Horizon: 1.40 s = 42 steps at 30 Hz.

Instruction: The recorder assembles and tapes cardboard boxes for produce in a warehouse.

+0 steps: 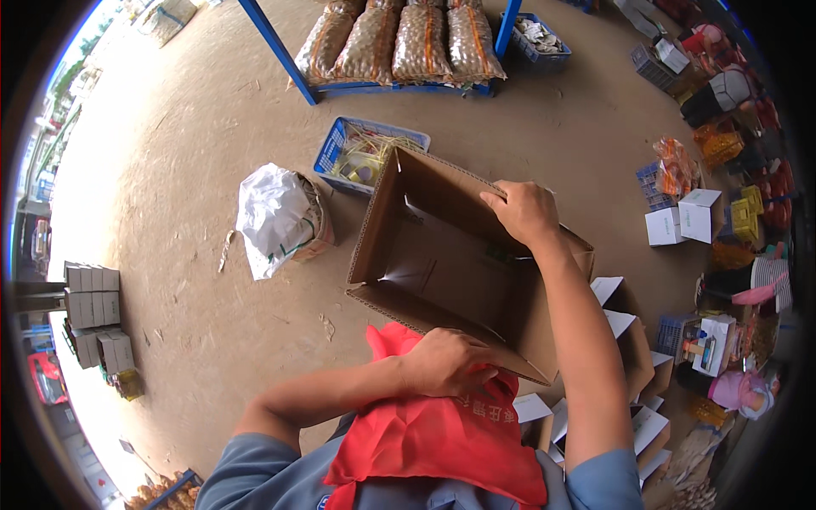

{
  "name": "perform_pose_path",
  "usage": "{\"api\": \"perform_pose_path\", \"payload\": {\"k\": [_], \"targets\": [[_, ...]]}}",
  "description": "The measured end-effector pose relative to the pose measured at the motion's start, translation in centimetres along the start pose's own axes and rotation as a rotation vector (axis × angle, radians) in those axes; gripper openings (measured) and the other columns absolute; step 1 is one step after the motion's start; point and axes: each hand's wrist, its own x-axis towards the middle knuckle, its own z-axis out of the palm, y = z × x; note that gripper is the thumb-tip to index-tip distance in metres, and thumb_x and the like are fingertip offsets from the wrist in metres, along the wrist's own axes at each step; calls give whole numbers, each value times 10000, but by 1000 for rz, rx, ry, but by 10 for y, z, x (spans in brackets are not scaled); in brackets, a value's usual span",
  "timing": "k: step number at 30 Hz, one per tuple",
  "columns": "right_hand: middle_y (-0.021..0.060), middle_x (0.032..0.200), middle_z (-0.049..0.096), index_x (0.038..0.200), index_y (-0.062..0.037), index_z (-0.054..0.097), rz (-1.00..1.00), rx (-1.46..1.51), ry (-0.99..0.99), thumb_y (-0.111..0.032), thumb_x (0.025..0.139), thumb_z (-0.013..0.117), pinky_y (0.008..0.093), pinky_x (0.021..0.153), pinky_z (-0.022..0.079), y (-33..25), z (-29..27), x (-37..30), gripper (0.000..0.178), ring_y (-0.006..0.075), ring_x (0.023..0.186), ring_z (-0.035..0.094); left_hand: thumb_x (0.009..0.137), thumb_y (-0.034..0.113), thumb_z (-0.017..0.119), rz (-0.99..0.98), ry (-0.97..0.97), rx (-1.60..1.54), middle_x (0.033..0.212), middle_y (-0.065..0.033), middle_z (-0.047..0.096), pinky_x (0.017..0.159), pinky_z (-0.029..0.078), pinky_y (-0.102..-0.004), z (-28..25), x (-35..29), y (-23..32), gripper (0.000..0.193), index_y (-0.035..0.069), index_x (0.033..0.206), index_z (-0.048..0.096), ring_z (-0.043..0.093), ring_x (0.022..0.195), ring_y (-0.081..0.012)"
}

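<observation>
A large brown cardboard box [446,263] is held tilted in front of my body, its open mouth facing up toward me. Inside I see bare cardboard walls and bottom, with light coming through gaps at the corners. My right hand [523,211] grips the far rim, thumb over the edge. At the near rim, my left hand [450,361] is closed with curled fingers against the cardboard, just above the red apron [425,442] I wear. Part of the box's right side is behind my right forearm.
Beyond the box lies a blue crate [327,153] of straps and tape. Left of it stands a white sack [276,212]. Filled mesh bags [416,42] rest on a blue rack. Open white cartons [620,323] crowd my right. Several people [735,89] work along the right edge.
</observation>
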Motion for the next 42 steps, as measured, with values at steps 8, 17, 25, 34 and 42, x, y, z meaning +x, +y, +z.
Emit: {"api": "perform_pose_path", "payload": {"k": [8,17,25,34,42], "targets": [[237,903,759,938,-61,792,10,35,-18,-419,991,732,545,811,584,8,3,1,366,464,891,735,989,93,702,-88,677,279,1288,-231,740,1003,591,-447,-156,-39,-37,329,3,1305,702,728,1200,-396],[260,922,761,1002,-26,772,61,-38,-49,-386,977,760,587,834,553,-15,-4,-1,361,487,913,729,1018,331,593,-562,-303,746,1673,-428,259,1263,341,-536,-124,0,-83,923,-186,1632,138,329,1564,-562],[263,911,758,972,-34,760,39,-117,7,-435,973,757,597,811,554,-10,4,-8,400,499,910,728,971,532,726,56,-353,687,1781,-261,187,1361,182,-530,-173,-15,-163,1032,-43,1686,254,195,1660,-409],[267,1322,706,1263,7,699,-192,264,246,-318,1033,690,536,1065,524,-2,-4,-36,398,471,1235,669,946,459,700,250,-97,582,1714,-206,405,1367,189,-504,-121,-10,-222,902,-19,1644,387,313,1637,-337],[353,1529,536,1570,104,440,206,44,293,-356,1156,521,521,1180,457,135,18,-236,624,457,1385,567,964,377,671,237,31,434,1646,-222,485,1347,250,-516,-109,-5,-223,646,-17,1467,577,404,1581,-376]]}}
